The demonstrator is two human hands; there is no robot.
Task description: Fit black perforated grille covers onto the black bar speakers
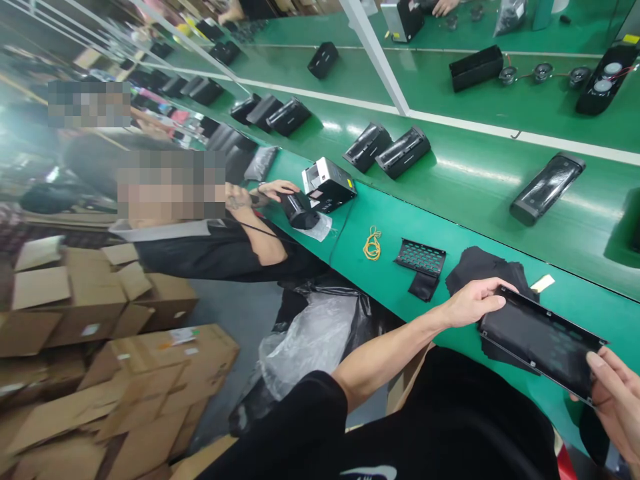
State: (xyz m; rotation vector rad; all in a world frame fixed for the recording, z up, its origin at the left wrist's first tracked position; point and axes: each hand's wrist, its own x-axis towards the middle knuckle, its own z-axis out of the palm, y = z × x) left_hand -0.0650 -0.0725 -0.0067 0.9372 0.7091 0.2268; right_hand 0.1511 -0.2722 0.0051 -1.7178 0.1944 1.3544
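Between my two hands is a black speaker grille panel, tilted over the green bench, its hollow inside facing me with dark mesh cloth across the holes. My left hand grips its upper left corner, thumb on the rim. At the opposite end my right hand pinches the short edge, thumb on top. Beneath the panel lies a pile of black cloth pieces, partly covered. Left of the pile, another perforated black grille rests on the bench with a black cloth piece against it.
Yellow rubber bands and a cream slip lie on the bench. Black speakers stand along the green conveyor behind. At left, a co-worker's hand touches a black speaker beside a box. Cartons fill the floor.
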